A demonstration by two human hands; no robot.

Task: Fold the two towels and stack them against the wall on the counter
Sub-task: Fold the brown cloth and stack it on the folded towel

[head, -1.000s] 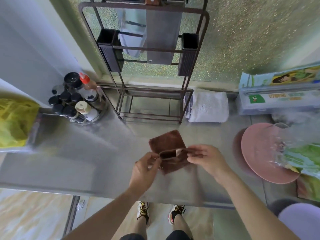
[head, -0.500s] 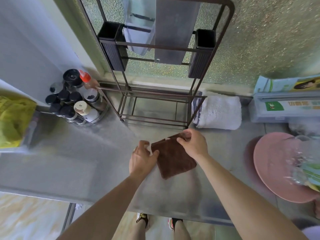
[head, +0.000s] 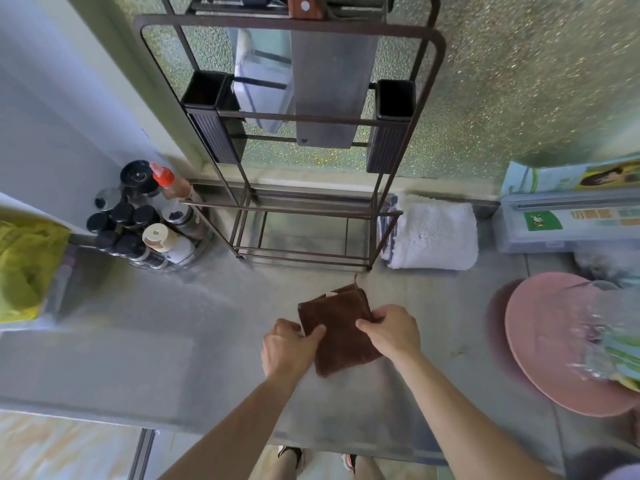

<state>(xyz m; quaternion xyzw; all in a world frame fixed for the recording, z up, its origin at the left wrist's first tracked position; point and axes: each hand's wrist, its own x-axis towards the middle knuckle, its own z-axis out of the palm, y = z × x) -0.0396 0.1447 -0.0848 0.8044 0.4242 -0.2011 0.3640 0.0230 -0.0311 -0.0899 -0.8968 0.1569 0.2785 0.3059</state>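
Observation:
A small brown towel [head: 341, 336] lies folded into a square on the steel counter [head: 173, 341], in front of me. My left hand [head: 287, 348] grips its left edge with thumb on top. My right hand [head: 391, 329] pinches its right edge. A white towel [head: 436, 233], folded thick, lies against the wall at the back, just right of the metal rack [head: 301, 233].
The dark metal rack holds two black cups and hanging boards. A tray of spice bottles [head: 145, 220] stands at the back left. A pink plate [head: 554, 337] with clear plastic on it lies on the right. Boxes of wrap [head: 568, 216] line the back right.
The brown towel was folded over into a flat square. Both hands have moved to its left and right edges, and the camera view has tilted.

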